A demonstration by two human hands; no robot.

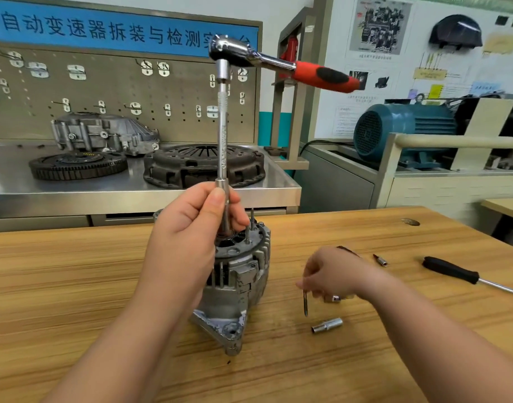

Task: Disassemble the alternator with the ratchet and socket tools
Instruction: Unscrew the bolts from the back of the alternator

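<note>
The grey alternator [240, 282] stands upright on the wooden table [104, 286]. My left hand [191, 225] grips the lower end of a long extension bar [222, 135] that stands vertically on the alternator's top. A ratchet [278, 64] with a red and black handle sits on the bar's upper end, its handle pointing right. My right hand [336, 274] hovers low over the table to the right of the alternator and pinches a long thin bolt [305, 303] that hangs downward. A loose socket [327, 325] lies just below that hand.
A black-handled screwdriver [458, 274] and a small bit [380, 259] lie on the table at the right. Behind stands a steel bench [139, 193] with a flywheel [78, 165], a clutch cover [204, 165] and a gearbox housing [104, 133]. A blue motor [403, 132] is at the back right.
</note>
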